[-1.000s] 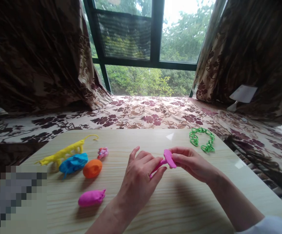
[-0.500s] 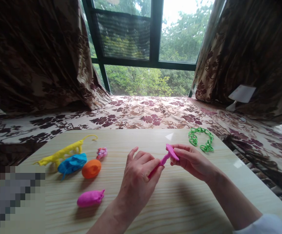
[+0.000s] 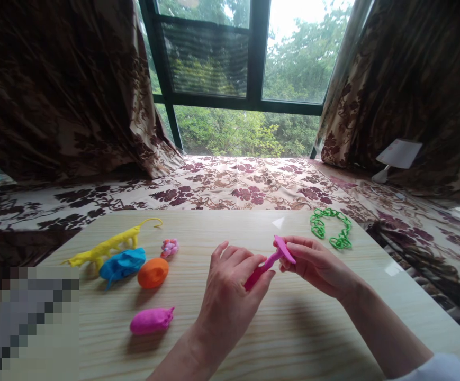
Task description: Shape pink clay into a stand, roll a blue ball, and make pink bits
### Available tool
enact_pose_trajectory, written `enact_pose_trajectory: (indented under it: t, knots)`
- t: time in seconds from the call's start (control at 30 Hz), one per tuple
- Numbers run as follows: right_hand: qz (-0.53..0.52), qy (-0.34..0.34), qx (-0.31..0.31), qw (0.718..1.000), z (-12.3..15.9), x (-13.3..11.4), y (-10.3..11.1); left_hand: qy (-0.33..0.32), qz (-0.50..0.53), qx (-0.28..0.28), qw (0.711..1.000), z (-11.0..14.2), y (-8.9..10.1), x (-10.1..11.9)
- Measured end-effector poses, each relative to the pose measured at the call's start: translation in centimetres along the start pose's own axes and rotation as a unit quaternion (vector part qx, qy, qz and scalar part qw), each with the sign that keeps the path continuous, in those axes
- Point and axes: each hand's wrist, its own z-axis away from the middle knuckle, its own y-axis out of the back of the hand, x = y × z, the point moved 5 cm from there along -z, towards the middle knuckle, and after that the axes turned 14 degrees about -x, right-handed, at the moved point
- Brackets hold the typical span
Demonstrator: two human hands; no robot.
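Observation:
A long pink clay piece (image 3: 271, 259) is held above the wooden table (image 3: 277, 338) between both hands. My left hand (image 3: 230, 293) pinches its lower end with thumb and fingers. My right hand (image 3: 315, 262) pinches its flattened upper end. To the left lie a pink clay lump (image 3: 151, 320), an orange clay ring (image 3: 152, 272), a blue clay shape (image 3: 122, 263), a yellow clay animal with a curled tail (image 3: 108, 246) and a small pink-and-white clay ball (image 3: 169, 246). A green clay chain (image 3: 331, 228) lies at the far right of the table.
Behind the table runs a ledge covered in floral cloth (image 3: 233, 185), with patterned curtains (image 3: 55, 90) on both sides of a window. A small white lamp (image 3: 394, 157) stands on the ledge at the right. A blurred patch (image 3: 23, 317) covers the table's near left corner.
The pink piece has been stretched and tilted up, its upper end flattened between my right fingers. Both hands stay in nearly the same place.

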Motion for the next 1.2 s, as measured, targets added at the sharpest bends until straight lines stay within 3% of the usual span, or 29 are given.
enact_pose_trajectory:
  t: [0.67,1.07,1.2]
  knots:
    - [-0.03,-0.003,-0.035,0.999,-0.4,1.1,-1.0,-0.024,-0.035,0.014,0.999,0.3,0.4,0.8]
    - [-0.022,-0.008,-0.022,0.999,-0.5,1.5,-1.3,-0.012,-0.088,-0.014,0.996,0.2,-0.2,0.6]
    - [0.005,-0.002,-0.017,1.0,-0.7,1.4,-1.4,-0.002,-0.063,-0.026,0.998,0.2,-0.2,0.6]
